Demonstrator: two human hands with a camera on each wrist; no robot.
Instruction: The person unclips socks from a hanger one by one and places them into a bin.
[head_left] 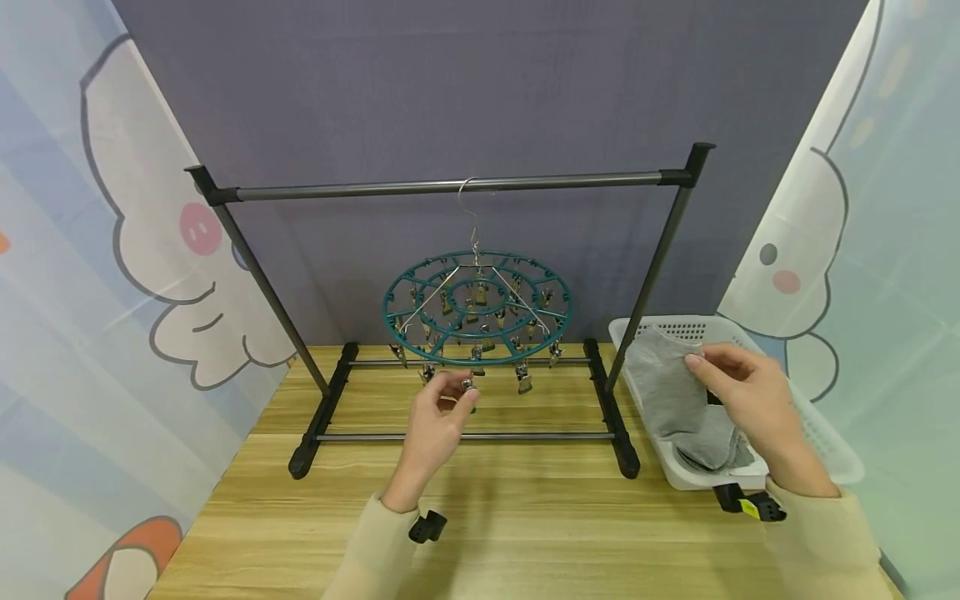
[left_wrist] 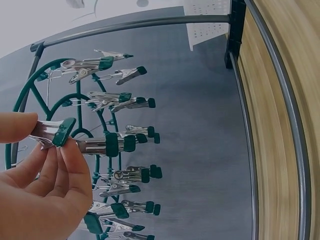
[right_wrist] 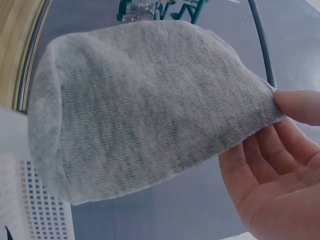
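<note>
My left hand (head_left: 435, 421) pinches a metal clip (left_wrist: 52, 132) with green tips between thumb and fingers, at the near side of a round green drying hanger (head_left: 477, 362). Several more such clips (left_wrist: 132, 103) dangle from the hanger's rings. Over at the right, my right hand (head_left: 757, 404) holds a grey knit sock (right_wrist: 150, 115) by one corner, between thumb and fingers. The sock hangs down at the left part of the white basket. More grey fabric (head_left: 708, 442) shows below it in the basket.
A dark metal rack stands on the wooden table (head_left: 525, 517); the hanger's hook hangs from its top rail (head_left: 337, 191). The white perforated basket (head_left: 836, 446) sits beside the rack's right leg (head_left: 660, 250). Behind is a grey cloth backdrop, with cartoon-print curtains at both sides.
</note>
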